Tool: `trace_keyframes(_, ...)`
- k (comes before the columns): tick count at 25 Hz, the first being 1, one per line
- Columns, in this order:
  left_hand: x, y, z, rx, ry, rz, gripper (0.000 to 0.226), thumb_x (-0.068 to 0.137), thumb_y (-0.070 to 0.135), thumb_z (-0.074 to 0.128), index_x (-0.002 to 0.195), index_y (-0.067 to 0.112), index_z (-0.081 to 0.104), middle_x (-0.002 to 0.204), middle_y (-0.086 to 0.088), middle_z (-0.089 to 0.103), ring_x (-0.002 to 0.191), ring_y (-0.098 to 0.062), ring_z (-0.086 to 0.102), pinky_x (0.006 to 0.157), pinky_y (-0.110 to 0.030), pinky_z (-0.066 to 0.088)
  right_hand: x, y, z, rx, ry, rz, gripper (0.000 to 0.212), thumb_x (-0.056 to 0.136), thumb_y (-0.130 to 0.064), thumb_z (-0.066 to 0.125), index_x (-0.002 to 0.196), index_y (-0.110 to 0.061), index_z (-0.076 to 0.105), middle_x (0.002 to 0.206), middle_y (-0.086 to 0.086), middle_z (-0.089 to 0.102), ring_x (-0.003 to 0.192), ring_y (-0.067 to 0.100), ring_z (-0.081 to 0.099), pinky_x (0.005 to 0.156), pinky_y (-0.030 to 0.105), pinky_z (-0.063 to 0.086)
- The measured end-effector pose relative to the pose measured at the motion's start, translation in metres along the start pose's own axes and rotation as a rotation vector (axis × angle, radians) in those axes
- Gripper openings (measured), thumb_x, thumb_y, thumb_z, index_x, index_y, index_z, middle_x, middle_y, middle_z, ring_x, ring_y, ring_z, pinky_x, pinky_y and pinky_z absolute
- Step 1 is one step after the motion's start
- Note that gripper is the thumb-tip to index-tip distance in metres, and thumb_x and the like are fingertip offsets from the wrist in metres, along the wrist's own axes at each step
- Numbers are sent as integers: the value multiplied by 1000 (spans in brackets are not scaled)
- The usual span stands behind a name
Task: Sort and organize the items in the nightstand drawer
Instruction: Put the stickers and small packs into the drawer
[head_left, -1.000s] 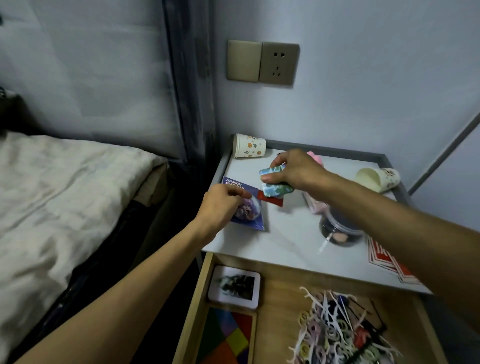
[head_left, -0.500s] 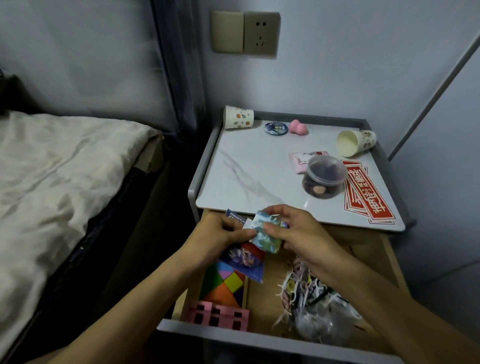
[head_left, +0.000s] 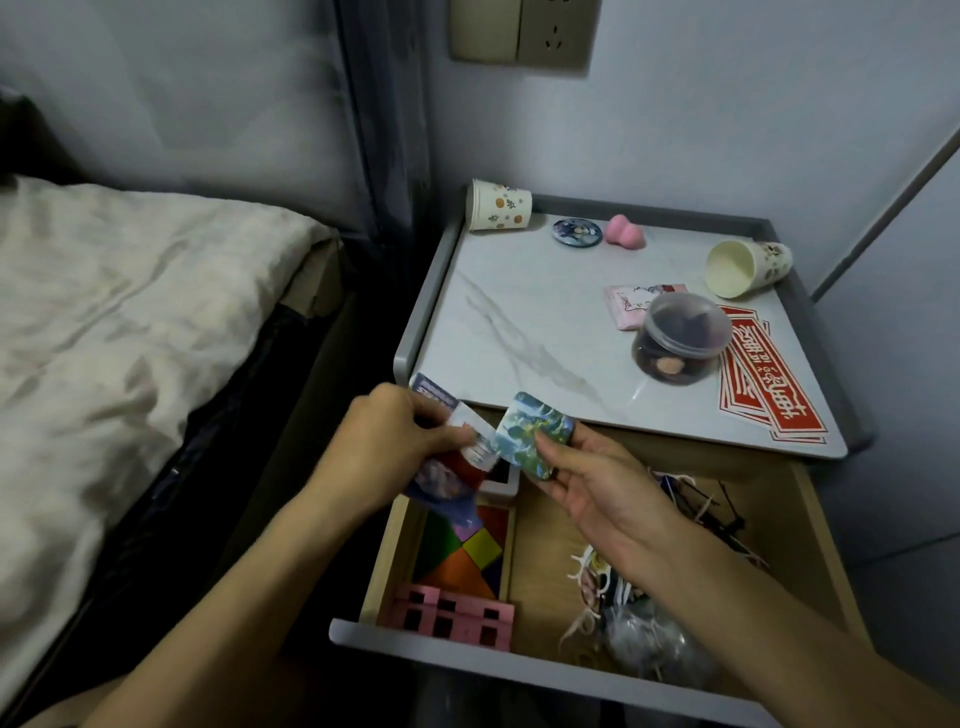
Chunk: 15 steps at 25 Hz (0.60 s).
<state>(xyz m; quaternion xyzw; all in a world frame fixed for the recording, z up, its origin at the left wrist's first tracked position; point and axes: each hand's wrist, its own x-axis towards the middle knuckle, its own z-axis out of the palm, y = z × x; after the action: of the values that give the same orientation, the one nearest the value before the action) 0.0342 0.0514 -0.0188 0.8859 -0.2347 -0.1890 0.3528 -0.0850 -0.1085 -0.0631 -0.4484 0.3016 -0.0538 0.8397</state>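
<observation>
The left hand (head_left: 395, 447) grips thin, likely bendy cards (head_left: 441, 483); the right hand (head_left: 602, 488) pinches a probably light, stiff picture tile (head_left: 535, 434) by its edge.

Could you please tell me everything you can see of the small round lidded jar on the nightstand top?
The jar is a round tub of clear, smoky plastic with a translucent lid on it. Through its wall show dark contents and one pinkish round piece low down. It stands upright on the right part of the marble-look nightstand top. It hides a corner of the pink packet and an edge of the red cards; whether it rests on them cannot be told. Nothing holds it.
</observation>
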Motion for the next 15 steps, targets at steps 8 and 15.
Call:
trace_keyframes(8,16,-31,-33,205,93,-119,9,81,35,77,82,27,75,87,0,74,77,-11,67,66,-24,50,59,38,0,-248,218,206,35,86,3,68,120,6,59,101,15,69,78,19,67,54,22,57)
trace_keyframes(15,23,-37,-41,153,90,-127,16,81,35,78,70,33,66,78,3,70,71,-5,64,54,-16,41,112,58,42,-408,259,177,16,89,6,63,103,-2,60,111,20,65,107,34,62,98,47,50)
